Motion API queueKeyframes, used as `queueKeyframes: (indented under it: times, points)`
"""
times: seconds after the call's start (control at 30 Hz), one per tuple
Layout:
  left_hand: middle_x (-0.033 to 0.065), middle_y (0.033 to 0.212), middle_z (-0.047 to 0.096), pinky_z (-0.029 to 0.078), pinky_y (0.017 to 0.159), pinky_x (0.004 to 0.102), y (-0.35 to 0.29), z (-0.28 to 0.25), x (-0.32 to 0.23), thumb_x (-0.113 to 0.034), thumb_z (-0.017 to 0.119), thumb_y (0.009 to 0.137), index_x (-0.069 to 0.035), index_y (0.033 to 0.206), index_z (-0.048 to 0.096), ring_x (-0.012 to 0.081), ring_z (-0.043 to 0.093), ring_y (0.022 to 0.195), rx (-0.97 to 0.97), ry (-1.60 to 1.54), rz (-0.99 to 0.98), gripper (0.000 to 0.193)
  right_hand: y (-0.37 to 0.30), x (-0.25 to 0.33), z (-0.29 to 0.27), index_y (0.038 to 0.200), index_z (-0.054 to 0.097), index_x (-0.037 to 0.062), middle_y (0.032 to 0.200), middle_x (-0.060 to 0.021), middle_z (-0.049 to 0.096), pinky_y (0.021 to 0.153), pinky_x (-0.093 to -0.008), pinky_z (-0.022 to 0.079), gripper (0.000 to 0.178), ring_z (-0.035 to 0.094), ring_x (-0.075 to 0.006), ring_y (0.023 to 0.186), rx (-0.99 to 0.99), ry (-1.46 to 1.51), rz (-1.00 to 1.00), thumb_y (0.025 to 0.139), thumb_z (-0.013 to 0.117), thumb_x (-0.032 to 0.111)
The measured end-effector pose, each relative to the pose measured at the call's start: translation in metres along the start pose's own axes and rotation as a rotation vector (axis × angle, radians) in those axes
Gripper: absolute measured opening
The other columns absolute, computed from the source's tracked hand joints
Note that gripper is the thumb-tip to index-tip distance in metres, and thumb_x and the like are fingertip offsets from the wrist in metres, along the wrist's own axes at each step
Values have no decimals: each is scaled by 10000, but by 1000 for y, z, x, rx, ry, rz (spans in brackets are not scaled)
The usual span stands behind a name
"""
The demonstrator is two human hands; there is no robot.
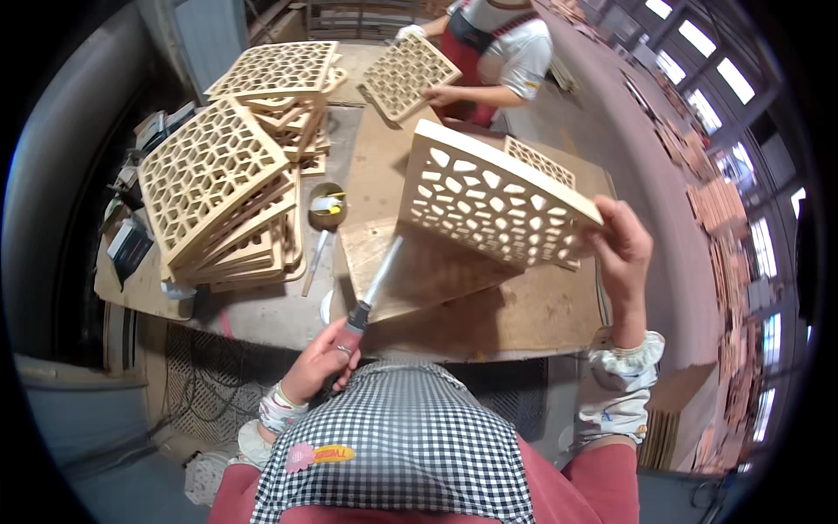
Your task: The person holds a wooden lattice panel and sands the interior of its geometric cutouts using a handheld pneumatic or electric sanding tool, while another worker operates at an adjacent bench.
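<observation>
My right hand [624, 244] grips the right corner of a pale wooden lattice panel [506, 170] with irregular cut-out holes. The panel is tilted up, its far left corner highest, above a plain wooden board [454, 278] on the table. Closed around a red and dark handle, my left hand [325, 360] holds a file [381, 272] near the table's front edge. Its long silvery blade points away from me, apart from the panel. Another lattice panel [543, 161] lies partly hidden behind the raised one.
Several lattice panels [214, 170] are stacked unevenly at the left. Near them stand a round container [328, 203] with white and yellow items and a slim tool [315, 264]. Across the table [489, 327], a co-worker [489, 65] holds another panel [410, 77]. Boxes [131, 244] sit far left.
</observation>
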State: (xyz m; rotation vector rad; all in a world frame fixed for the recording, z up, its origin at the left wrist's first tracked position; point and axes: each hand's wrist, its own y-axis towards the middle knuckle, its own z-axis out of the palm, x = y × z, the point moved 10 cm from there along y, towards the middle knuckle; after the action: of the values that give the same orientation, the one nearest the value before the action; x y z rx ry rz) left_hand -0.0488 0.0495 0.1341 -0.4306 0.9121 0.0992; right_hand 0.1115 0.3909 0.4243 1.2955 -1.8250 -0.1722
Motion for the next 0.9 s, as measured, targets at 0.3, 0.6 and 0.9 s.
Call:
queueKeyframes:
  times: [0.3,0.6,0.9]
  points:
    - [55,957,617,464,642,218,-22,-23,25,-195,620,1021,-31,1588,361,90,555,709,26,18,-29,645,-37,-77,44,1349,606,8,1313,-81,609,1090,-378,447,671,584,-201,1217,-334,496,133,939,788,508]
    - [72,891,603,458,556,270,-6,-44,35,-210,532,1065,-37,1438,465,131,571,668,-98,-160,-23,416,-76,-79,60,1137,633,39,1115,-35,610,991,-369,445,756,588,-173,1091,-424,508,210,931,642,766]
    - [64,910,635,477,542,262,14,-25,-7,-280,536,1095,-63,1402,489,122,575,630,-348,-135,75,378,-65,-73,67,1129,608,-21,991,-174,735,868,-406,626,641,755,-270,935,-331,597,160,1011,655,608]
